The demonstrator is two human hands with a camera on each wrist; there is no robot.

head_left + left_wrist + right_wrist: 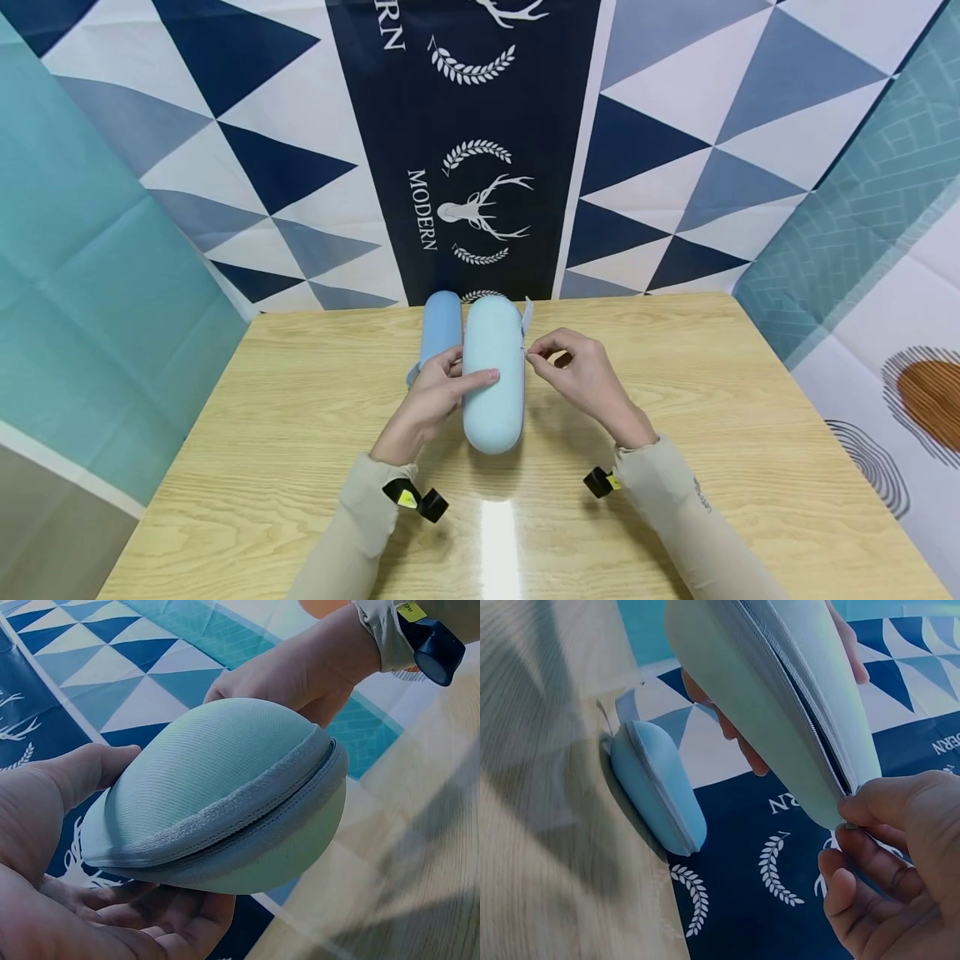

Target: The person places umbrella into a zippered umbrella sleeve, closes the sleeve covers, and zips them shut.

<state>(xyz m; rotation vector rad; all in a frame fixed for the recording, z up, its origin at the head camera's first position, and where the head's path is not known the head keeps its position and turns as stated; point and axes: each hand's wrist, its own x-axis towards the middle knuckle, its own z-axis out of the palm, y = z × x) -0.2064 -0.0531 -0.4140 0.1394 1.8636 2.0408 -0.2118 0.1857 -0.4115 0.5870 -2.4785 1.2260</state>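
A pale mint zip case (492, 375), long and rounded at the ends, is held above the table by my left hand (435, 392). The thumb lies over its top and the fingers (187, 922) curl underneath. Along its side the zip (821, 735) shows a narrow dark gap between its two tapes. At one end of that gap my right hand (573, 371) pinches the zipper pull (850, 824) between thumb and forefinger, with the other fingers loosely curled. Most of the pull is hidden by the fingertips. A fabric loop (527, 315) sticks out near the case's far end.
A smaller blue zip case (441, 325) lies near the back edge of the wooden table (315, 467), just left of the mint case. Behind the table hangs a patterned cloth (480, 125) with triangles and a deer head. A teal cloth (82, 250) covers the left side.
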